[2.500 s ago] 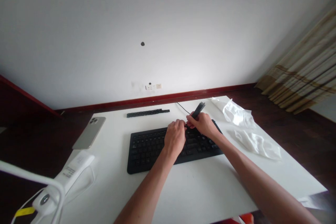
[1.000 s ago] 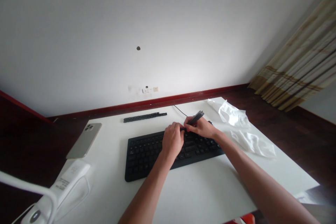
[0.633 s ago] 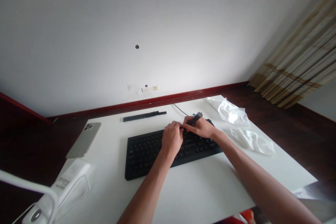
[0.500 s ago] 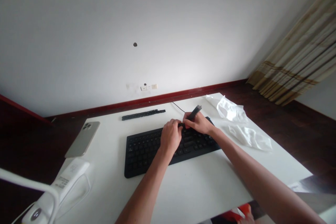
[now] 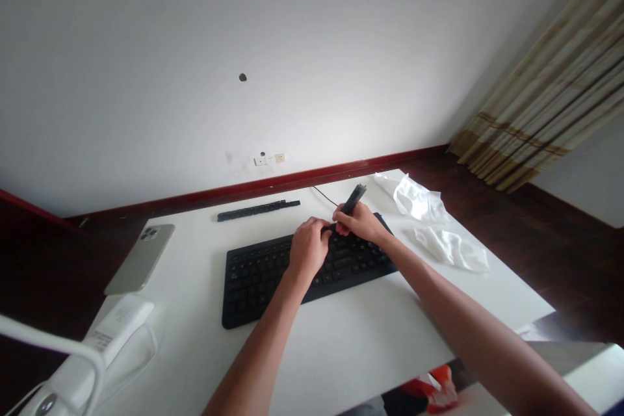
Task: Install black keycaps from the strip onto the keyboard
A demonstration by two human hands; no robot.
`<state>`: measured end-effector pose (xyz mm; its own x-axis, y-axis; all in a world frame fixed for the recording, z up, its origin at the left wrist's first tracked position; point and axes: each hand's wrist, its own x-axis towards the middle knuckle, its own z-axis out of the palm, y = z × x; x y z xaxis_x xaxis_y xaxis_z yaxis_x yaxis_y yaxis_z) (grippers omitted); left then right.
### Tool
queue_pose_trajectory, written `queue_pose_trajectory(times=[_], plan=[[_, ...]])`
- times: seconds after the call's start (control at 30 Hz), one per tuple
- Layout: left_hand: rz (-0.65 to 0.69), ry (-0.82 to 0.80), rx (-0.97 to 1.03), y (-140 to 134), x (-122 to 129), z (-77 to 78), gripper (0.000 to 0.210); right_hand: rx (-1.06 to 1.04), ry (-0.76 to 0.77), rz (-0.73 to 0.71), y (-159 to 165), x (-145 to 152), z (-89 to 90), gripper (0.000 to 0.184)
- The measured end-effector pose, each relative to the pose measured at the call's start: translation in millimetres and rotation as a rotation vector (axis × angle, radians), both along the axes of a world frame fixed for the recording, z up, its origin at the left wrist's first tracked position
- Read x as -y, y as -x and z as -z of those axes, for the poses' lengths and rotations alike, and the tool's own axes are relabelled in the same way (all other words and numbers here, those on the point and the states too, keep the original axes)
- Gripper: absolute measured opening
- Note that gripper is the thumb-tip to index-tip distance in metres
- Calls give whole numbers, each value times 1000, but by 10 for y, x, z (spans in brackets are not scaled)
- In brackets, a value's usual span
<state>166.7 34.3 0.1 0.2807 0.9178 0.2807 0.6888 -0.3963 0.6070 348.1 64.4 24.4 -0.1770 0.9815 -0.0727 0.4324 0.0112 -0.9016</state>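
A black keyboard (image 5: 263,283) lies on the white table, tilted slightly across it. My left hand (image 5: 311,247) rests over its back edge near the middle, fingers bent round that edge and thumb close to them. Just to the right, my right hand (image 5: 358,222) is closed round a dark stick-like tool (image 5: 354,198), whose notched upper end sticks up above the fist. The tool's lower end is hidden by the fingers. Behind the keyboard lies a long black strip (image 5: 258,210) with an uneven edge, apart from both hands.
A phone (image 5: 141,259) lies face down at the left edge. A white power strip (image 5: 107,344) with a white cable (image 5: 53,341) is in front of it. Crumpled clear plastic wrappings (image 5: 451,248) lie at the right. A thin black cord (image 5: 322,195) runs off the table's back edge.
The whole view has shifted a little, so the table appears further left. My right hand has tilted the tool slightly more upright. Both hands stay at the keyboard's back edge.
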Motion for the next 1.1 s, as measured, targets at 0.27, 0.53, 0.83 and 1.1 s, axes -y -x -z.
queue_pose_trajectory(times=[0.27,0.53,0.83,1.1], plan=[[16,-9,-6,11,7,3,17,174,-127,2,79,124,-119,17],[37,-20,-11,5,0,-1,15,146,-104,-34,84,134,-154,20],[54,-40,9,12,-12,43,15,-22,55,-104,-96,-55,16,25],[22,-21,21,13,-19,49,11,194,-172,-144,-9,84,-153,18]])
